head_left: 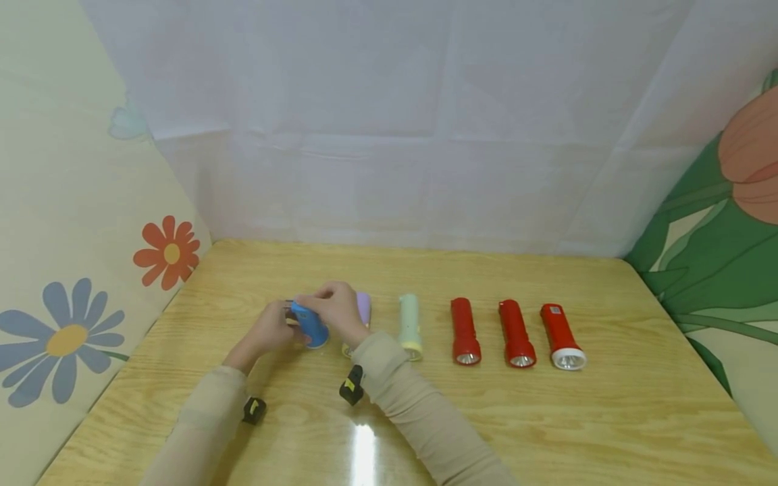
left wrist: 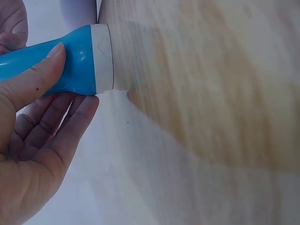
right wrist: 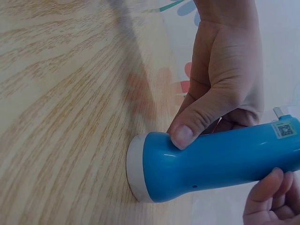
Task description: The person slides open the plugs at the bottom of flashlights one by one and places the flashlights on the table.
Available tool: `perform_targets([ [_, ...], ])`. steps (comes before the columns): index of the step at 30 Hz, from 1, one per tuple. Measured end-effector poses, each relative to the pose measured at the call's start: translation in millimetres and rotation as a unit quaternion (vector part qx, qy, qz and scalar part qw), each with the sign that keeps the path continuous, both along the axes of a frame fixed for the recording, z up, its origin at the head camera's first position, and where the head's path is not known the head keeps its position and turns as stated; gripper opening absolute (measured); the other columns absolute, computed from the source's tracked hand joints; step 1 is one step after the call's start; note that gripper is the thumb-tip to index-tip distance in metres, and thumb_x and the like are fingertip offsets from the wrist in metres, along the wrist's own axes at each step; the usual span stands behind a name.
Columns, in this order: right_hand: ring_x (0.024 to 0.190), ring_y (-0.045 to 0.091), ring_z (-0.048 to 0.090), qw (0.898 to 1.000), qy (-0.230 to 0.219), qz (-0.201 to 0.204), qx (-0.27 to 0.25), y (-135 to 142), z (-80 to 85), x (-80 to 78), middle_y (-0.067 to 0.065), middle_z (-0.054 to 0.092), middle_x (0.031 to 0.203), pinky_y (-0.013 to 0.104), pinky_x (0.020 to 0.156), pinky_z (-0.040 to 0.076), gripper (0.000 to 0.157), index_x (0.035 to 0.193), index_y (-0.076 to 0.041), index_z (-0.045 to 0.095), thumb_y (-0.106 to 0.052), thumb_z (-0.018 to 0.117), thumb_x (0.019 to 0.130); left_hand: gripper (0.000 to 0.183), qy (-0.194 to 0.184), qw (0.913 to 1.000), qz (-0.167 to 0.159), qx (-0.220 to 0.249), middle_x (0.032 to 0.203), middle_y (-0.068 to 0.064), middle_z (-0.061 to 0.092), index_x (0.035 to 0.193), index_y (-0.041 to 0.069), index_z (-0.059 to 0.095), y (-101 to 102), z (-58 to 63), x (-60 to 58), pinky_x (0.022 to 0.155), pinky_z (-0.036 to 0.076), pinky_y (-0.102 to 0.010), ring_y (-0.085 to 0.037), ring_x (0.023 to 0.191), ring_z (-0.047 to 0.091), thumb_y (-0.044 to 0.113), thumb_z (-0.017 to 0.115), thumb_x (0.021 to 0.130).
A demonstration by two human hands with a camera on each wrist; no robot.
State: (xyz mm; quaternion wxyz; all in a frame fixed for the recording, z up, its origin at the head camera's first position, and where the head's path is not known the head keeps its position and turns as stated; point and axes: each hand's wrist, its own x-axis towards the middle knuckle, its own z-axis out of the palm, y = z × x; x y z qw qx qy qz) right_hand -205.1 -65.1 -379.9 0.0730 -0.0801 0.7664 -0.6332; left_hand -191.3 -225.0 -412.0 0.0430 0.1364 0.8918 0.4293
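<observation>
A blue flashlight (head_left: 312, 328) with a white head stands lens-down on the wooden table, tilted a little in the head view. Low on its body, near the head, my left hand (head_left: 271, 329) grips it, thumb on one side and fingers on the other. My right hand (head_left: 339, 309) holds the tail end from above. In the right wrist view, a label with a square code (right wrist: 284, 130) and a small clear tab show at the tail. Just behind my right hand lies a lavender flashlight (head_left: 363, 307), partly hidden by that hand.
A pale green flashlight (head_left: 409, 320) lies right of the lavender one, partly behind my right sleeve. Farther right lie three red flashlights, the last (head_left: 562, 335) with a white head. White cloth (head_left: 389, 135) hangs behind the table (head_left: 608, 432); flowered panels stand at both sides.
</observation>
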Motion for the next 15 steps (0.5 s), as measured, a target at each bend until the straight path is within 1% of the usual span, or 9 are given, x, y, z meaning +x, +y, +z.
perform_targets([
  [3,0.061,0.010,0.053,1.000,0.002,0.002,0.001,0.2,-1.0,-0.4,0.000,0.060,0.072,0.022,0.053,0.045,0.026,0.076,-0.005,0.064,-0.028,0.076,0.073,0.039,-0.004,1.0000,0.003,0.001,0.099,-0.015,0.065,0.104,-0.002,0.063,0.0,0.0,0.0,0.080,0.048,-0.046,-0.036,0.093,0.060,-0.002,0.075,0.067],
  [9,0.065,0.011,0.054,1.000,0.009,0.009,0.016,3.8,-0.3,-0.3,-0.001,0.061,0.074,0.022,0.056,0.046,0.027,0.078,-0.006,0.065,-0.031,0.074,0.075,0.039,-0.004,0.9998,-0.015,0.009,0.102,-0.014,0.064,0.105,0.000,0.063,0.6,-0.2,-0.8,0.081,0.048,-0.047,-0.035,0.094,0.059,-0.001,0.075,0.067],
  [15,0.069,0.010,0.054,0.998,0.040,0.016,0.050,7.1,0.2,-0.1,-0.002,0.061,0.077,0.022,0.059,0.045,0.029,0.081,-0.008,0.065,-0.036,0.071,0.077,0.042,-0.005,0.9998,-0.017,0.011,0.105,-0.015,0.063,0.108,0.000,0.062,1.3,-0.7,-2.7,0.080,0.049,-0.046,-0.035,0.095,0.059,-0.001,0.075,0.067],
])
